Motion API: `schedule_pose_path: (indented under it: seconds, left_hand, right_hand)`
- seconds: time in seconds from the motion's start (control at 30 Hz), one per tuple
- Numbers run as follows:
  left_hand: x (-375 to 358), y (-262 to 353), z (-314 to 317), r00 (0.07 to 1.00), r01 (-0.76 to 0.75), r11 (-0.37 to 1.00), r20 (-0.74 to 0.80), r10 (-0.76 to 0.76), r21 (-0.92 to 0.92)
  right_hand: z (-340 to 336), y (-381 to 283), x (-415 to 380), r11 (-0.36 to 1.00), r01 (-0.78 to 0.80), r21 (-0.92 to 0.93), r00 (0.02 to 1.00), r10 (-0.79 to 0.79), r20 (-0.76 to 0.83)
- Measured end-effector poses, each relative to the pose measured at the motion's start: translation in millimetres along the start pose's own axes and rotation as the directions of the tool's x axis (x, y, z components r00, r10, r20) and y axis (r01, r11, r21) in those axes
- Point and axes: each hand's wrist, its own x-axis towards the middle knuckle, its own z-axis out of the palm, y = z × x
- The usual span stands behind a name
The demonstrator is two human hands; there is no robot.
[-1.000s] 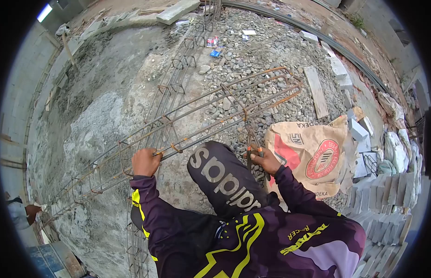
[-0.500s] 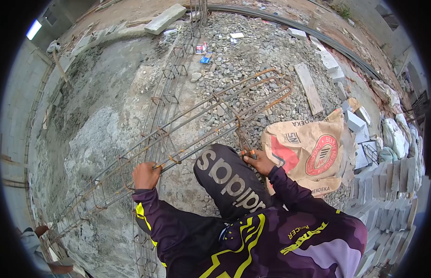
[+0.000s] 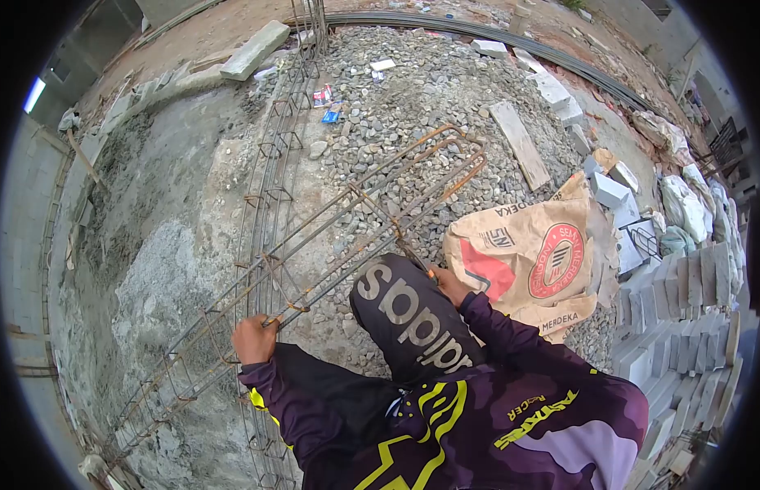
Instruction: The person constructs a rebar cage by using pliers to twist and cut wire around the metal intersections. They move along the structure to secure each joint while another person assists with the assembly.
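Observation:
A long rusty rebar cage (image 3: 331,260) lies slantwise in front of me, its bent hooked bars at the upper right end. My left hand (image 3: 254,339) is closed around its near bar, beside a stirrup. Beyond my knee, my right hand (image 3: 452,287) is closed on pincers (image 3: 411,255), whose handles are mostly hidden in the fist. Their jaws are at the near corner of a stirrup (image 3: 373,202), where it meets the bar. Whether they grip tie wire there is too small to tell.
Another rebar cage (image 3: 270,184) runs lengthwise beneath this one. Gravel (image 3: 413,90) spreads beyond it, with a brown cement bag (image 3: 519,253) at my right. Stacked light blocks (image 3: 682,310) stand farther right. Long bars (image 3: 445,23) lie at the back; grey sandy mortar (image 3: 167,237) covers the left.
The view has shifted, so most of the scene sits farther left. The orange pincer handles, visible before, are now mostly covered by my right hand. The person at lower left is largely out of view.

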Motion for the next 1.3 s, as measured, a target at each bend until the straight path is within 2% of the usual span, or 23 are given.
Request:
schedule_pose_path:
  seconds: [0.13,0.33,0.43,0.47,0.53,0.57,0.6,0.67,0.7,0.77,0.8,0.83,0.87,0.9,0.93,0.97,1.03,1.1,1.2,1.3]
  left_hand:
    - [3,-2,3,0.999,0.024,1.0,-0.044,-0.024,-0.008]
    - [0,2,-4,1.0,0.009,1.0,0.008,-0.009,-0.024]
    - [-9,1,2,1.0,-0.018,0.999,-0.023,0.018,-0.043]
    - [-12,0,5,0.999,-0.028,0.998,-0.039,0.026,-0.053]
    - [-11,2,7,0.999,0.046,0.999,0.002,-0.046,-0.014]
    - [-9,3,8,0.997,0.075,0.997,0.021,-0.075,0.007]
    - [-9,3,8,0.999,0.02,0.999,-0.033,-0.021,-0.033]
    - [-12,6,6,0.986,-0.097,0.99,-0.148,0.081,-0.106]
    - [-14,17,-5,0.945,-0.152,0.988,-0.296,0.138,-0.025]
    - [-28,55,-31,0.793,-0.215,0.965,-0.551,0.262,0.15]
    - [-36,69,-29,0.858,-0.287,0.943,-0.483,0.176,-0.166]
    - [-44,82,-25,0.915,-0.301,0.829,-0.388,0.111,-0.472]
    - [-55,96,-20,0.959,-0.255,0.633,-0.272,0.073,-0.731]
    - [-56,111,-10,0.982,-0.158,0.538,-0.075,0.172,-0.828]
    - [-53,123,9,0.952,-0.041,0.445,0.1,0.29,-0.894]
    - [-48,122,67,0.887,0.169,0.35,0.297,0.354,-0.921]
    - [-26,150,134,0.875,0.394,0.026,0.384,0.297,-0.919]
    - [11,163,183,0.859,0.506,-0.2,0.471,0.199,-0.839]
    - [48,183,198,0.922,0.374,-0.442,0.38,0.079,-0.815]
    - [71,189,189,0.926,0.378,-0.63,0.277,0.257,-0.679]
  right_hand:
    - [-4,23,7,0.996,-0.028,0.082,0.998,0.032,-0.051]
    - [-13,-11,3,1.0,-0.016,0.011,1.0,0.016,-0.005]
    - [-21,15,-6,0.995,-0.082,-0.049,0.997,0.083,0.004]
    - [-22,24,-5,0.996,-0.09,0.018,0.996,0.09,0.025]
    - [-19,19,-5,0.981,-0.114,0.158,0.993,0.106,0.061]
    - [-19,16,-7,0.957,-0.175,0.232,0.984,0.165,0.064]
    - [-14,-19,-8,0.924,-0.231,0.305,0.973,0.22,0.068]
    - [-16,-29,-6,0.791,-0.223,0.569,0.973,0.146,0.178]
    - [-22,-15,-3,0.65,-0.183,0.737,0.969,-0.005,0.245]
    - [-23,-15,-1,0.618,-0.196,0.761,0.979,0.084,0.183]
    - [-24,-16,-2,0.593,-0.192,0.782,0.981,0.107,0.16]
    - [-25,-18,-5,0.592,-0.186,0.784,0.982,0.124,0.139]
    - [-24,-19,-10,0.594,-0.181,0.783,0.982,0.149,0.114]
    - [-22,-22,-18,0.605,-0.173,0.777,0.982,0.171,0.086]
    - [-21,-25,-24,0.619,-0.157,0.769,0.982,0.18,0.056]
    - [-20,-27,-30,0.634,-0.141,0.76,0.982,0.185,0.028]
    - [-20,-29,-37,0.664,-0.111,0.739,0.981,0.19,-0.023]
    - [-19,-30,-48,0.683,-0.09,0.724,0.978,0.197,-0.064]
    - [-18,-31,-55,0.702,-0.064,0.709,0.975,0.195,-0.104]
    - [-20,-33,-60,0.721,-0.057,0.691,0.972,0.197,-0.125]
